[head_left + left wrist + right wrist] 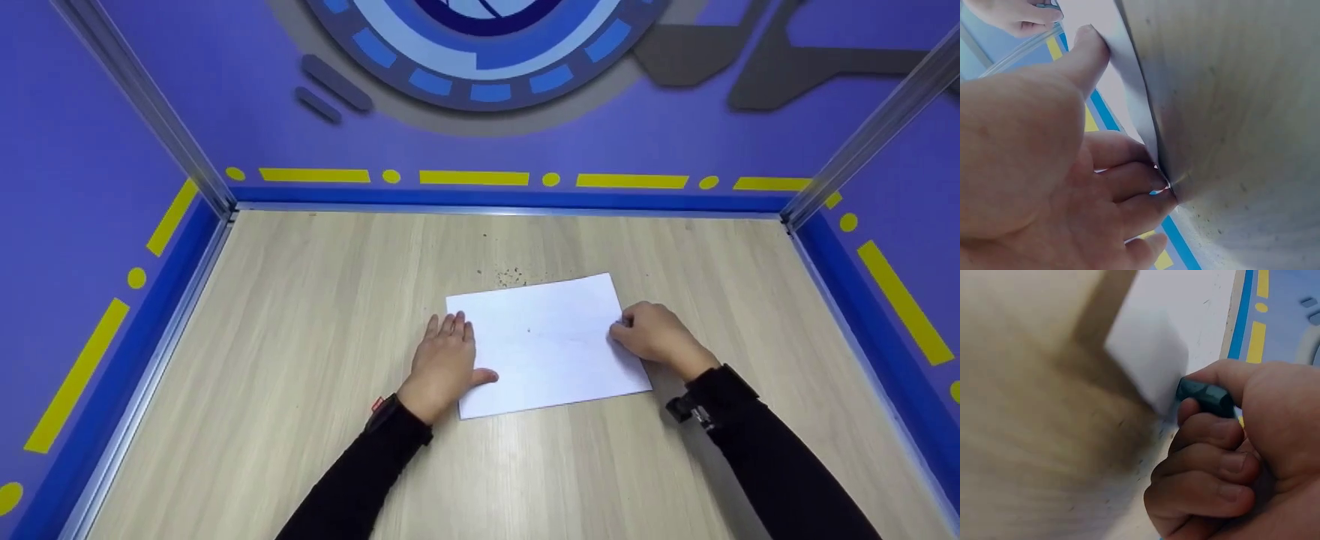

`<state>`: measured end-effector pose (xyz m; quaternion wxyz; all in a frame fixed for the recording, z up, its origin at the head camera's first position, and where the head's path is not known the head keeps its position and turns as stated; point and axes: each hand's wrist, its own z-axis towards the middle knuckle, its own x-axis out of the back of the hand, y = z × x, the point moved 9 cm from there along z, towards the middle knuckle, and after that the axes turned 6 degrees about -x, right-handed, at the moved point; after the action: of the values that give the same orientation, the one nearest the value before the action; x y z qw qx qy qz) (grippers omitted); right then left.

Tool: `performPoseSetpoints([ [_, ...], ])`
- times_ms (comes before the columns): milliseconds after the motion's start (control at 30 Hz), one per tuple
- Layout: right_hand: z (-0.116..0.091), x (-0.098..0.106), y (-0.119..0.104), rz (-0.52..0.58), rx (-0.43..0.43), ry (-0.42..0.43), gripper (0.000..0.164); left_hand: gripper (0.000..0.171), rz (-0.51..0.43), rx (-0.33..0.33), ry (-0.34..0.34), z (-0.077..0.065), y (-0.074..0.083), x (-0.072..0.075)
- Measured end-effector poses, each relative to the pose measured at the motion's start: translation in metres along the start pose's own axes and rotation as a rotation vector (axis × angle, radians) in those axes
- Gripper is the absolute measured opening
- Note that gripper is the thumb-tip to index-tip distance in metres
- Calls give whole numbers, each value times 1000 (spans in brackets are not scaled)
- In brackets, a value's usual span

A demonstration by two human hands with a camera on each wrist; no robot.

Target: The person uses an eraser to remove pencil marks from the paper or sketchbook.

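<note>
A white sheet of paper [551, 356] lies slightly turned on the wooden table. My left hand [441, 364] rests flat on the paper's left edge, fingers straight and thumb spread over the sheet. In the left wrist view, the thumb of the left hand [1027, 146] lies on the paper [1120, 39]. At the right edge of the paper is my right hand [658, 337]. The right wrist view shows the right hand [1213, 461] pinching a small dark green eraser [1206, 396] between thumb and curled index finger, beside the paper [1157, 332].
Dark crumbs [512, 277] are scattered on the table [315, 300] just beyond the paper's far edge. One small speck [528, 330] sits on the sheet. Blue panels [487, 150] with yellow marks and metal rails [510, 211] enclose the back and both sides.
</note>
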<state>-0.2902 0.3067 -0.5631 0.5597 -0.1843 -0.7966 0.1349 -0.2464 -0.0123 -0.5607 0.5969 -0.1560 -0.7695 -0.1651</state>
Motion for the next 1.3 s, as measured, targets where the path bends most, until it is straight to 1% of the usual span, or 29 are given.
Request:
performPoseSetpoints([
  [100, -4, 0, -10, -13, 6, 21, 36, 107, -19, -16, 2, 0, 0, 0],
  [200, -10, -7, -28, 15, 41, 10, 40, 111, -26, -29, -1, 0, 0, 0],
  [333, -16, -30, -70, 52, 122, -57, 43, 116, -30, -30, -7, 0, -3, 0],
  [467, -16, -57, -119, 44, 185, -130, 43, 118, -29, -26, 1, -1, -5, 1],
  [633, -14, -86, -174, -32, 284, -180, 43, 115, -26, -42, 19, -3, -2, 2],
  [700, -14, -93, -192, -63, 317, -189, 41, 111, -17, -54, 24, -3, 0, 2],
  [767, -14, -99, -203, -90, 334, -195, 39, 108, -5, -65, 26, -4, 1, 2],
  [833, -12, -104, -208, -103, 330, -196, 40, 106, 2, -70, 27, -3, 3, 3],
  [900, -12, -107, -207, -113, 313, -198, 43, 106, 3, -72, 28, -3, 4, 3],
  [1000, -11, -108, -201, -101, 283, -195, 43, 110, 8, -60, 24, -1, 4, 3],
  [1067, -11, -104, -194, -88, 272, -183, 40, 112, 6, -47, 21, -1, 3, 3],
  [1167, -11, -95, -176, -55, 246, -164, 38, 115, -5, -30, 14, 0, 1, 1],
  [1300, -10, -78, -138, -10, 197, -123, 37, 117, -9, -15, 3, -1, -1, -2],
])
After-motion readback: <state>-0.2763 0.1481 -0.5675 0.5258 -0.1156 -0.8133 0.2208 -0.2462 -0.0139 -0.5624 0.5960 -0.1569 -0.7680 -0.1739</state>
